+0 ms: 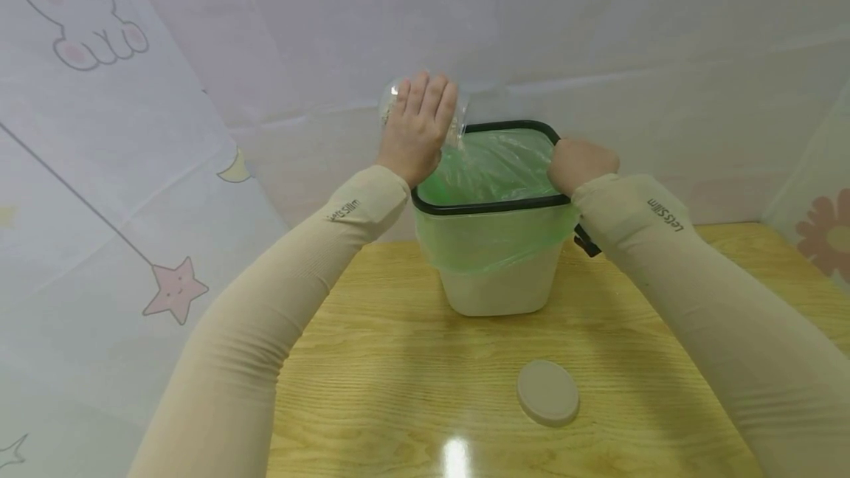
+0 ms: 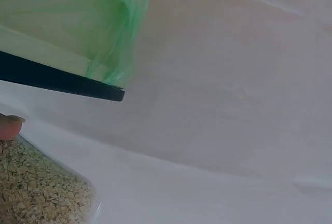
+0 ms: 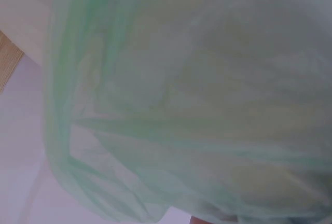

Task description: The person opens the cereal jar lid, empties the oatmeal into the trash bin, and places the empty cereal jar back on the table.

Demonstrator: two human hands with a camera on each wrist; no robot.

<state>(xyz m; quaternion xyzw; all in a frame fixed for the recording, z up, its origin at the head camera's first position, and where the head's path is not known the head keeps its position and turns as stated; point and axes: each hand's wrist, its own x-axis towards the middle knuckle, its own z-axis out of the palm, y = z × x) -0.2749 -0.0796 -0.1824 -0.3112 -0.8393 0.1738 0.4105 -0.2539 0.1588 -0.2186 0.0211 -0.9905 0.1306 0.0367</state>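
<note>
A pale bin (image 1: 498,293) with a black rim (image 1: 494,206) stands on the table, lined with a green plastic bag (image 1: 508,161) folded over its edge. My left hand (image 1: 420,124) holds a clear plastic jar (image 1: 387,103) tilted at the bin's left rear. Flakes that look like oats (image 2: 44,187) fill the part of the jar seen in the left wrist view, where one fingertip (image 2: 10,127) touches it. On the bin's right side, my right hand (image 1: 586,164) grips the rim; its fingers are mostly hidden. The right wrist view shows mainly the bag (image 3: 155,120).
A round beige lid (image 1: 547,392) lies on the wooden table (image 1: 372,389) in front of the bin. A black handle part (image 1: 586,242) sticks out below my right hand. Behind stands a pale sheet (image 1: 631,43) as backdrop.
</note>
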